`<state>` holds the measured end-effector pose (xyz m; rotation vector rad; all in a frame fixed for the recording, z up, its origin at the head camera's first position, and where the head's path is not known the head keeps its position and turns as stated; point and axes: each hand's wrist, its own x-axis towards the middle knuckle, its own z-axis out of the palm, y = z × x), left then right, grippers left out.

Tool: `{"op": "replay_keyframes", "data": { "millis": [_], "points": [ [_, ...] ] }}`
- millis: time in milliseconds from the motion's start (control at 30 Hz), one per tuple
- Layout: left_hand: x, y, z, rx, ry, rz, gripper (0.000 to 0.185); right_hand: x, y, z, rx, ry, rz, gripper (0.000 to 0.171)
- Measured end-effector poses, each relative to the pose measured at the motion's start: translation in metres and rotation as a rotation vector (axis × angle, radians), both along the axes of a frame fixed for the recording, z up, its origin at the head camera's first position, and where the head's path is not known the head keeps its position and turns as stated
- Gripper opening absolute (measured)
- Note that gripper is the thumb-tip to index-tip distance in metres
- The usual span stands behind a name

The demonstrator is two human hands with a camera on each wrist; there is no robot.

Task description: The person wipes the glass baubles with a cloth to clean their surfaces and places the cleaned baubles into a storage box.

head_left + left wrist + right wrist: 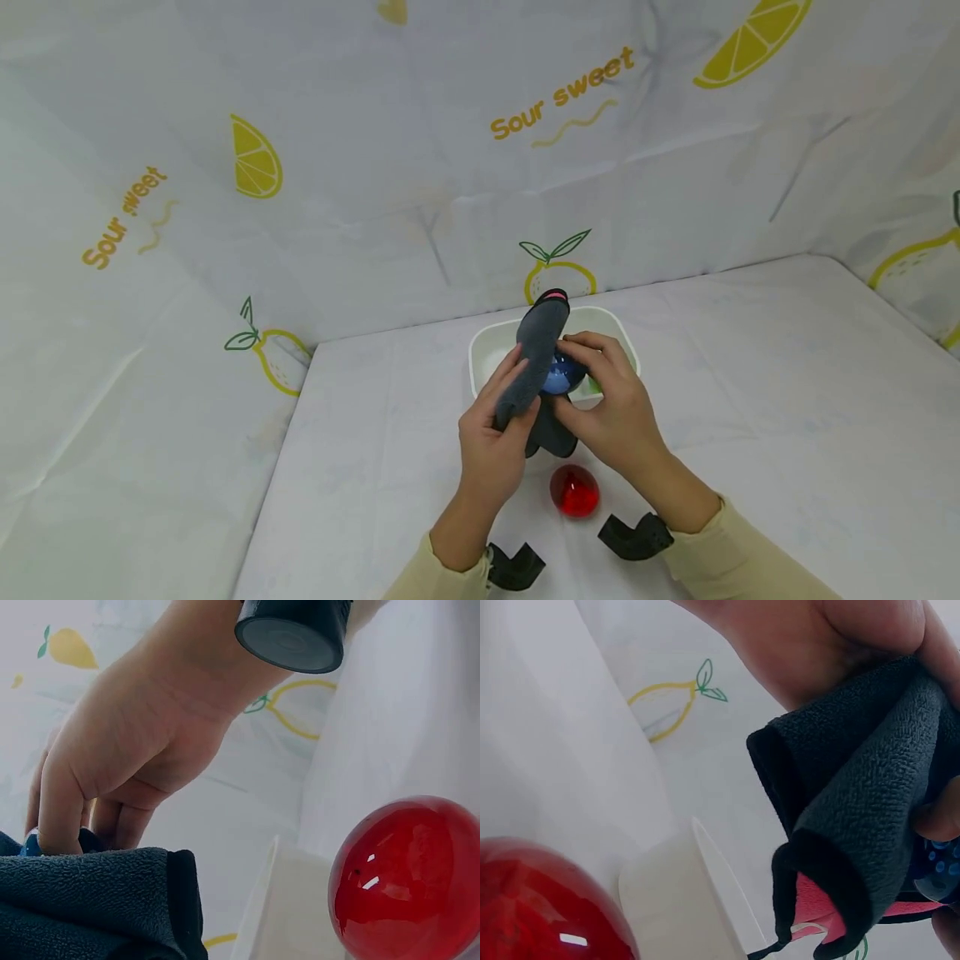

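A dark grey cloth [534, 360] with a pink edge is held up over a white basin [480, 350]; my left hand [504, 392] grips it with fingers curled round its lower part. My right hand [592, 354] pinches a small blue rounded object [562, 377] pressed against the cloth. In the right wrist view the cloth [870, 787] folds over the blue object [937, 874]. The left wrist view shows the right hand [56, 840] with fingertips on the cloth [90, 900]. A glossy red egg-shaped object [574, 490] lies on the table below both hands.
The table is covered with a white sheet [787, 400], and lemon-print fabric walls [450, 167] close it in behind and at both sides. The red object [409, 877] lies close beside the basin's wall [285, 907]. Black wrist cameras [633, 536] sit near the front edge.
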<state>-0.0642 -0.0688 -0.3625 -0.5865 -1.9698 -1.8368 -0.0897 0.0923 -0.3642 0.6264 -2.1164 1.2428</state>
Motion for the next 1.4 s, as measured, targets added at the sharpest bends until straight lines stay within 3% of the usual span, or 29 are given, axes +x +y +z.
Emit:
{"op": "replay_keyframes", "data": {
  "millis": [167,300,467,633,800,1067,1400],
  "points": [
    [-0.0009,0.0001,0.0001,0.011,0.000,-0.007,0.041,-0.0003,0.0005,-0.0004,-0.050,-0.035,-0.059,0.066],
    [-0.0011,0.0008,0.0001,0.014,0.002,-0.017,0.041,-0.0003,0.0018,0.0002,-0.121,-0.133,-0.081,0.067],
    [-0.0012,0.0011,-0.0012,0.018,0.003,-0.026,0.041,0.0007,0.0016,0.0033,-0.269,-0.288,-0.016,0.063],
    [-0.0013,0.0000,-0.0012,0.028,-0.004,-0.030,0.042,0.0009,0.0010,0.0059,-0.368,-0.344,0.060,0.062],
    [-0.0014,-0.0012,-0.0008,0.029,-0.006,-0.015,0.042,0.0021,-0.0003,0.0059,-0.404,-0.347,0.126,0.063],
    [-0.0015,-0.0015,0.0001,0.057,-0.017,-0.031,0.042,0.0026,-0.0001,0.0049,-0.386,-0.256,0.211,0.064],
    [-0.0001,-0.0022,0.0022,0.056,-0.041,-0.014,0.045,0.0038,0.0000,0.0060,-0.390,-0.273,0.241,0.067]
  ]
}}
